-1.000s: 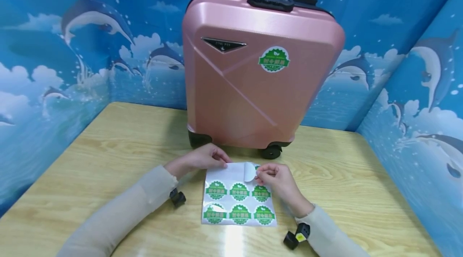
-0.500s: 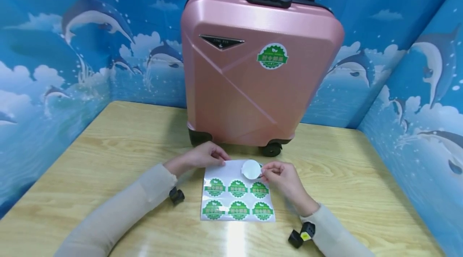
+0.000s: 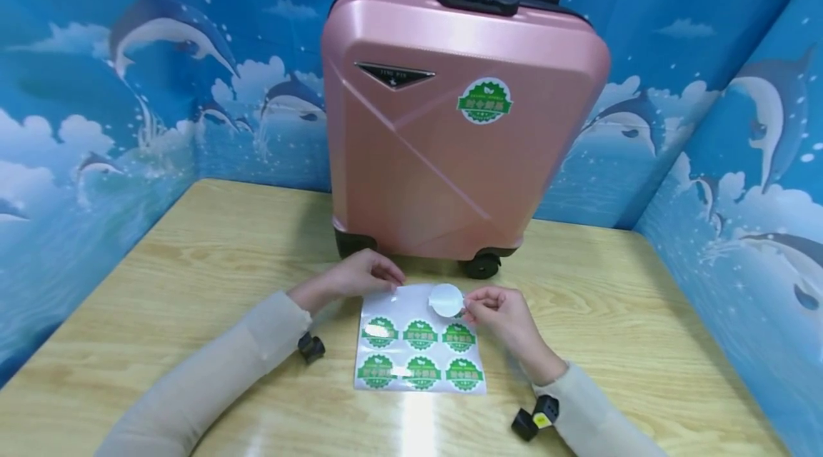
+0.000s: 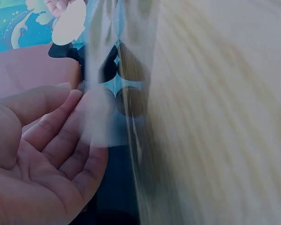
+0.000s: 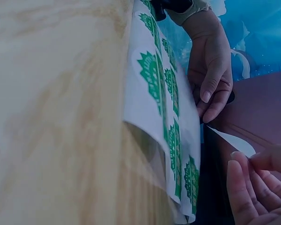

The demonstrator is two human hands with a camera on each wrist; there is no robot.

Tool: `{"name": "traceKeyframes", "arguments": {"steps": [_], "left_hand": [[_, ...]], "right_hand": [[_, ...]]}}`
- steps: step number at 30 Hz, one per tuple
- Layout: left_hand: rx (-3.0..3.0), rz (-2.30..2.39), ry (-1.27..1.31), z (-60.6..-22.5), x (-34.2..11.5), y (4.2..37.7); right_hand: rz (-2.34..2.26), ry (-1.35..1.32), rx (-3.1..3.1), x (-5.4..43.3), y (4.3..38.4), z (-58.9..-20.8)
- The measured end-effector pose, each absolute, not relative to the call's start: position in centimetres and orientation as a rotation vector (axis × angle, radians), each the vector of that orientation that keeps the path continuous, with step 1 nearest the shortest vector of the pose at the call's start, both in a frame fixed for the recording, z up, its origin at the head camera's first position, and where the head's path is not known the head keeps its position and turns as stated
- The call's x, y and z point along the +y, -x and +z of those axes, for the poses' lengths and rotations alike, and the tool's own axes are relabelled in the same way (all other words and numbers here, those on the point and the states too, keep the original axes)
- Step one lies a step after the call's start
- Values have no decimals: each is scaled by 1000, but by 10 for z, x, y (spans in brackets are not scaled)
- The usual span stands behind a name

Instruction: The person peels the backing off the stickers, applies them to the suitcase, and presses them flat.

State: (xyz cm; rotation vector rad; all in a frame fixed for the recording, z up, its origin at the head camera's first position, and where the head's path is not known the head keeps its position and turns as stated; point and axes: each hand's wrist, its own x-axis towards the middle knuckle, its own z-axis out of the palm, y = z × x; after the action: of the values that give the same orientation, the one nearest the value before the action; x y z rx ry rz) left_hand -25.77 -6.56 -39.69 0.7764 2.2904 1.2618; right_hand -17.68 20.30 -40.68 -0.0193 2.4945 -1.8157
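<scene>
A person's right hand [image 3: 504,310] is pinching the edge of a peeled round sticker [image 3: 446,300] between thumb and fingers, its grip closing on the disc's right side. The sticker's plain white back is facing up over the top right part of a sticker sheet [image 3: 392,303]; whether any edge is clinging to that sheet, I cannot tell. A second ago the sticker was showing only as a narrow folded flap; now it is showing as a nearly full white disc, and the right hand is sitting slightly farther right. Compared with half a second ago, little is differing: sheet and left hand [image 3: 353,276] are lying a touch farther left.

The left hand's grip is holding the sheet's top edge near its left corner, thumb and fingertips meeting there. The sheet is lying on the wood-grain desk [image 3: 611,314], and the right wrist view is showing one edge bowing up off the surface. Six green-and-white stickers [image 3: 421,335] are remaining in two rows of three beneath the bare top strip.

Behind the sheet, a pink hard-shell suitcase [image 3: 444,171] is standing upright on the desk, wearing a matching green sticker [image 3: 485,101] at its upper right and a dark triangular badge [image 3: 394,74] at its upper left.
</scene>
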Motion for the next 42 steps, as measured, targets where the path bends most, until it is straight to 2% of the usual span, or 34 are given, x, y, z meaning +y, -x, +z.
{"name": "traceKeyframes", "arguments": {"steps": [12,28,42], "left_hand": [[2263,1338,-818,-383,-69,256],[2275,1345,-889,-360,-51,241],[2270,1435,-945,-353,-35,229]], "right_hand": [[-1853,114,2528,198,180,-402],[-1910,101,2525,191,181,-390],[-1972,206,2561,182,182,-383]]}}
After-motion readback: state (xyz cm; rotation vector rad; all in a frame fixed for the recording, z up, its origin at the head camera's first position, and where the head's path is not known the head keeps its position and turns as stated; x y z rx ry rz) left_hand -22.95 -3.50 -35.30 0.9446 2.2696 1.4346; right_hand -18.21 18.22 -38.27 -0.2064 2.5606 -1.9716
